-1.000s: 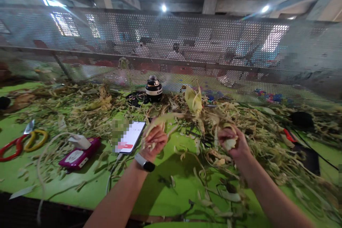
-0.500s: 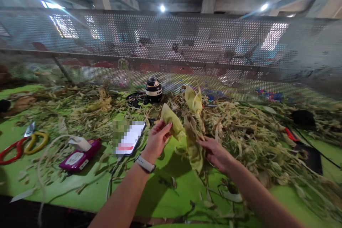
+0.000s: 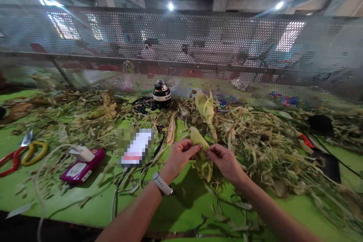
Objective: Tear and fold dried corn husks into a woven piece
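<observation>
Above the green tabletop (image 3: 181,211), my two hands are close together. My left hand (image 3: 181,157), with a white watch (image 3: 162,184) at the wrist, pinches a dried yellow-green leaf (image 3: 197,136) that looks like corn husk. Thumb and fingers of my right hand (image 3: 225,162) are closed on the same leaf's right side. Crumpled leaf parts hang under the fingers; whether they are one leaf or two I cannot tell. Just behind stands a twisted, pale yellow leaf bundle (image 3: 204,106) with its wide end up.
Dried leaf scraps (image 3: 255,136) cover much of the table. To the left lie a phone (image 3: 138,145) on a cable, a purple power bank (image 3: 82,168) with a white plug, and red-and-yellow scissors (image 3: 24,151). A black jar (image 3: 162,96) stands before a perforated metal screen (image 3: 176,41).
My left hand has moved right and down, bringing its leaf to the one at my right hand. Both hands now meet at the leaf. The upright bundle stays in place.
</observation>
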`<state>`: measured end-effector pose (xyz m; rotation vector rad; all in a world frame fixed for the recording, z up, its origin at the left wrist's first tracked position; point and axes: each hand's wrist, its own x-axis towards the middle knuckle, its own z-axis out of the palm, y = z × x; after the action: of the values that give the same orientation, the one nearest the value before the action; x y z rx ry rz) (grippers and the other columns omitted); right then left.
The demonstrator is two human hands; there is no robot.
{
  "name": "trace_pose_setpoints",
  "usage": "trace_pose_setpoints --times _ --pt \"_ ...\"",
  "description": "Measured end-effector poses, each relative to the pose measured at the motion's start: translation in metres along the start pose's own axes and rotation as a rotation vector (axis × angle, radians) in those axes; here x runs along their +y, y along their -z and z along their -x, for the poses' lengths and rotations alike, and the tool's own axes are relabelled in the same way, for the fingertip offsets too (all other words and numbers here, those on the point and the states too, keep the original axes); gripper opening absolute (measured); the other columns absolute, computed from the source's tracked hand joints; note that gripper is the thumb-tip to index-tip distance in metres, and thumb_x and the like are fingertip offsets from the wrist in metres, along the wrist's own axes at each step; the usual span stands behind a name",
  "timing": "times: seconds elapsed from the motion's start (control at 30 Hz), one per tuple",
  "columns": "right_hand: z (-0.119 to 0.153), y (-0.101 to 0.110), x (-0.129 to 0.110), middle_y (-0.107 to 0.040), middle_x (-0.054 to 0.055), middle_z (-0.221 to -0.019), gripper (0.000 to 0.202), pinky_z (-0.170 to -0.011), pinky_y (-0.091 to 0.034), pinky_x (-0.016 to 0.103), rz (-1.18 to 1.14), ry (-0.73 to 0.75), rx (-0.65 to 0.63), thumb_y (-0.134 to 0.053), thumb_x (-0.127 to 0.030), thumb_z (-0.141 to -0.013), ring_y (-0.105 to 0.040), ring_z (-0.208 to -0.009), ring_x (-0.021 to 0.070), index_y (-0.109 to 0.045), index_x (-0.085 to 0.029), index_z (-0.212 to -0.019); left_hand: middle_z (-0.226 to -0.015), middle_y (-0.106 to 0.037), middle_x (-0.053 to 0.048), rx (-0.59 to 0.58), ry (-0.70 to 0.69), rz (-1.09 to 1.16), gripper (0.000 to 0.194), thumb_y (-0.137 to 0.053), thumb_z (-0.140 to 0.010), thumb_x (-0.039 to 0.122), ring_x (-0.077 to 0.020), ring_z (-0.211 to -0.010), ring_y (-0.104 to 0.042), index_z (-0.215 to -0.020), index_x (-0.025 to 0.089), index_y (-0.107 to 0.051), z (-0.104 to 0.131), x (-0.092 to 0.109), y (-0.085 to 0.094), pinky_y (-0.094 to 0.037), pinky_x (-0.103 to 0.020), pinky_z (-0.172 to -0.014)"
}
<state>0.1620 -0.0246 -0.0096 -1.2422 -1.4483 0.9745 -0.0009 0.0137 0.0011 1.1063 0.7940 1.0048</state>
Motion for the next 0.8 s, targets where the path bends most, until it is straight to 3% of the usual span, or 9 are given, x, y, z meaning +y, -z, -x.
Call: trace_pose_setpoints --times 0.2,0.47,0.67,0.8 --pt "0.002 -0.002 -0.005 -0.05 -0.003 -0.061 0.024 -0.056 -0.035 0.022 0.092 0.043 0.087 -0.058 -0.039 -0.081 -0.044 -0.059 0.0117 -0.058 -0.018 -0.069 -0.049 -0.055 0.004 0.119 -0.06 0.027 0.019 -0.077 -0.061 0.029 -0.0078 -0.047 -0.047 -0.057 0.014 -0.066 -0.001 0.003 0.001 -0.039 -0.019 -0.048" --pt "0.004 0.0 -0.008 -0.051 -0.002 -0.063 0.029 -0.056 -0.036 0.021 -0.021 0.016 0.087 -0.062 -0.045 -0.078 -0.044 -0.06 0.0113 -0.06 -0.016 -0.072 -0.053 -0.061 0.003 0.173 -0.048 0.224 0.02 -0.08 -0.057 0.029 -0.0072 -0.05 -0.051 -0.06 0.014 -0.067 -0.004 -0.001 0.006 -0.042 -0.019 -0.051" --pt "0.007 0.004 -0.02 -0.058 -0.001 -0.069 0.031 -0.062 -0.042 0.022 -0.419 -0.194 -0.095 -0.066 -0.047 -0.075 -0.05 -0.062 0.011 -0.061 -0.016 -0.075 -0.058 -0.065 0.001 0.025 -0.034 0.159 0.023 -0.083 -0.053 0.03 -0.008 -0.053 -0.052 -0.064 0.015 -0.071 -0.002 -0.002 0.004 -0.043 -0.02 -0.054" --pt "0.005 -0.001 -0.017 -0.06 -0.002 -0.066 0.033 -0.061 -0.043 0.023 -0.49 -0.231 0.004 -0.076 -0.043 -0.064 -0.051 -0.059 0.0105 -0.061 -0.016 -0.073 -0.061 -0.065 0.001 -0.011 -0.026 0.113 0.023 -0.082 -0.055 0.032 -0.0084 -0.056 -0.052 -0.066 0.015 -0.071 0.002 -0.001 0.002 -0.042 -0.02 -0.056"
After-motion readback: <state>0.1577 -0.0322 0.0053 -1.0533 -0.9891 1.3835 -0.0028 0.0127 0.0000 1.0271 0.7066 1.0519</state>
